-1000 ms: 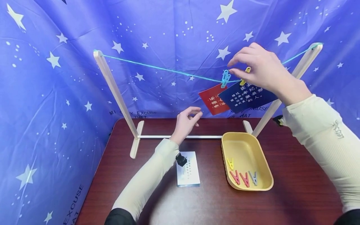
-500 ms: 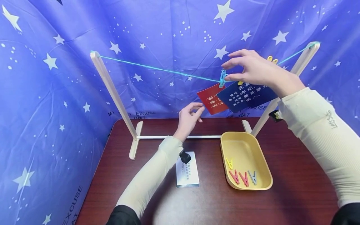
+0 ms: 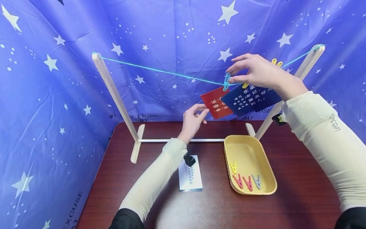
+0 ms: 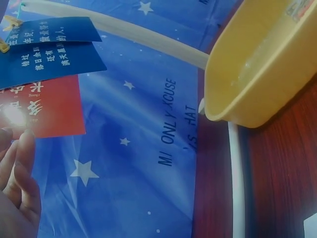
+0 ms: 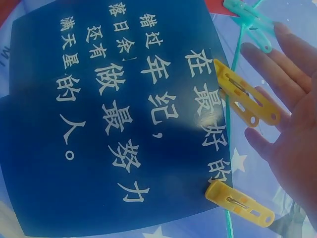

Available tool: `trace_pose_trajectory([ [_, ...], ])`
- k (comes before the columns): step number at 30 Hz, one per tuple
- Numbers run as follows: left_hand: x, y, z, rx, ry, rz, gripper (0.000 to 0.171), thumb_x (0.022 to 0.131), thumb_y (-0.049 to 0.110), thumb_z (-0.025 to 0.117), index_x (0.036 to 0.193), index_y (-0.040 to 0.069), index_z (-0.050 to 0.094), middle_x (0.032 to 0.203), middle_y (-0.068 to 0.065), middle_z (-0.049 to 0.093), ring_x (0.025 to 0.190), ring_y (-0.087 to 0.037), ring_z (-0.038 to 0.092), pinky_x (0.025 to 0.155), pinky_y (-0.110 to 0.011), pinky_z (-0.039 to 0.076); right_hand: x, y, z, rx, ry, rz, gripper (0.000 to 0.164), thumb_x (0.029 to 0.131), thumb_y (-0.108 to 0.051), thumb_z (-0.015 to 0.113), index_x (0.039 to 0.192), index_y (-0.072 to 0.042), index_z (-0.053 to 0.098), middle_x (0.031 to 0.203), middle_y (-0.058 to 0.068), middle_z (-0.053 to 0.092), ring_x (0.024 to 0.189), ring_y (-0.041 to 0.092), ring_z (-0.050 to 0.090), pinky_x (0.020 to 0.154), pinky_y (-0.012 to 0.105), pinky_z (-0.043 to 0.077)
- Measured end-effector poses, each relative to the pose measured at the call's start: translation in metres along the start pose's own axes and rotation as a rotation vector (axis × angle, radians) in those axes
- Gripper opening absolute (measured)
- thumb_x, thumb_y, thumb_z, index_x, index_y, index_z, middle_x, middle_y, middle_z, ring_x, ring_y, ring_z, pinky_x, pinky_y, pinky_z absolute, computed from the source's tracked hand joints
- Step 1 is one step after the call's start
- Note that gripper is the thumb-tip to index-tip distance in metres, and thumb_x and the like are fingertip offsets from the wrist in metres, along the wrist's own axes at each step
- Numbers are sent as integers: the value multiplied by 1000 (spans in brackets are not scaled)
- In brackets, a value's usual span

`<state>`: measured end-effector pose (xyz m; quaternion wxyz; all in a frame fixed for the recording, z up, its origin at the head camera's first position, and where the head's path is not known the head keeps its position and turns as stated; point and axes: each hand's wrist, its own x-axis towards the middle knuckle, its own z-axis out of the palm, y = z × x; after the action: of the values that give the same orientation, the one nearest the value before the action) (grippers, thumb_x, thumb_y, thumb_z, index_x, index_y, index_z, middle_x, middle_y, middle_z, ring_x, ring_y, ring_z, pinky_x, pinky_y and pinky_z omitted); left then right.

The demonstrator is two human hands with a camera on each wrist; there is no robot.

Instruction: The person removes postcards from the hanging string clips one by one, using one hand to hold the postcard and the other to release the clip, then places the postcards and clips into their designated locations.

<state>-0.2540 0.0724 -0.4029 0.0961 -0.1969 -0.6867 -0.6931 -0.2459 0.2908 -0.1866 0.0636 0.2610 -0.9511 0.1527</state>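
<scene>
My right hand (image 3: 258,70) pinches the light blue clothespin (image 3: 227,83) at its handle ends, thumb below and fingers above. That clothespin sits on the turquoise string at the top of a red card (image 3: 217,103) printed with white characters. At the card's lower left edge, my left hand (image 3: 192,121) pinches it between thumb and fingertips. A dark blue card (image 5: 99,124) with white writing overlaps the red one's right side. Two yellow clothespins (image 5: 247,96) fix the blue card to the string; the right hand partly covers this card in the head view.
The string (image 3: 157,70) sags between two wooden posts (image 3: 115,92) joined by a white rod (image 3: 160,140). On the table (image 3: 217,210) lie a stack of white cards (image 3: 191,181) and a yellow tray (image 3: 273,178) with several clothespins. A starry blue curtain (image 3: 171,25) hangs behind.
My right hand has shifted left and down from the yellow clothespin to the blue one. The left hand has moved right and up to the red card's edge.
</scene>
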Motion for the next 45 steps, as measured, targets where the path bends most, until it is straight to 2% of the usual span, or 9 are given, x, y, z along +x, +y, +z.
trace_pose_trajectory([
  [5, -2, 1, -1, -5, 6, 5, 18, 96, 10, 76, 111, 0, 74, 102, -15, 78, 50, -9, 60, 47, -21, 43, -1, 0, 0, 28, -19, 50, 41, 98, -28, 75, 131, -3, 70, 134, 22, 67, 146, 39, 41, 101, 64, 47],
  [12, -4, 1, -2, 18, 14, 12, 14, 95, 12, 78, 105, 3, 77, 96, -12, 78, 48, -12, 60, 47, -22, 42, -2, 1, 1, 61, -29, 81, 44, 99, -32, 74, 132, -4, 69, 138, 22, 63, 146, 38, 39, 107, 69, 39],
  [26, -7, -1, -2, 23, 13, 50, 16, 94, 16, 79, 104, 4, 80, 95, -9, 78, 49, -16, 60, 53, -25, 51, -4, 4, 8, 108, 5, 77, 26, 100, -27, 72, 113, -4, 69, 141, 18, 54, 143, 36, 37, 96, 59, 43],
  [32, -8, 0, -2, -5, 10, 45, 16, 94, 14, 79, 105, 3, 80, 96, -11, 78, 51, -26, 61, 54, -24, 50, -7, 5, 10, 106, 61, 5, 16, 99, -19, 74, 101, -4, 68, 142, 19, 52, 135, 35, 44, 82, 35, 47],
  [34, -8, 0, -2, -7, 7, 44, 16, 94, 14, 79, 105, 3, 80, 97, -11, 78, 51, -24, 60, 54, -24, 51, -8, 5, 11, 104, 106, -25, 13, 97, -15, 76, 96, -4, 70, 140, 20, 55, 132, 36, 47, 81, 33, 45],
  [38, -7, 0, -3, -6, 4, 48, 16, 95, 14, 78, 106, 3, 79, 98, -11, 77, 50, -18, 59, 55, -25, 52, -8, 5, 14, 106, 216, -96, 9, 90, -4, 81, 87, -3, 73, 135, 24, 59, 129, 41, 49, 101, 50, 39],
  [41, -7, 1, -3, -10, 8, 56, 15, 94, 14, 79, 104, 3, 79, 95, -12, 77, 49, -16, 58, 53, -25, 51, -8, 5, 16, 113, 263, -123, 10, 87, 0, 82, 82, -3, 74, 133, 26, 61, 131, 43, 47, 117, 60, 23],
  [43, -7, 1, -3, -11, 12, 62, 14, 94, 14, 79, 103, 3, 79, 93, -13, 77, 49, -15, 58, 52, -24, 49, -8, 5, 17, 114, 281, -122, 10, 87, 1, 82, 82, -3, 75, 133, 25, 61, 131, 43, 46, 119, 60, 19],
  [45, -7, 1, -3, -15, 16, 64, 13, 94, 13, 79, 102, 2, 79, 92, -14, 77, 48, -15, 58, 50, -23, 47, -8, 5, 17, 108, 297, -102, 9, 87, 0, 82, 82, -3, 76, 133, 24, 61, 131, 42, 45, 115, 57, 26],
])
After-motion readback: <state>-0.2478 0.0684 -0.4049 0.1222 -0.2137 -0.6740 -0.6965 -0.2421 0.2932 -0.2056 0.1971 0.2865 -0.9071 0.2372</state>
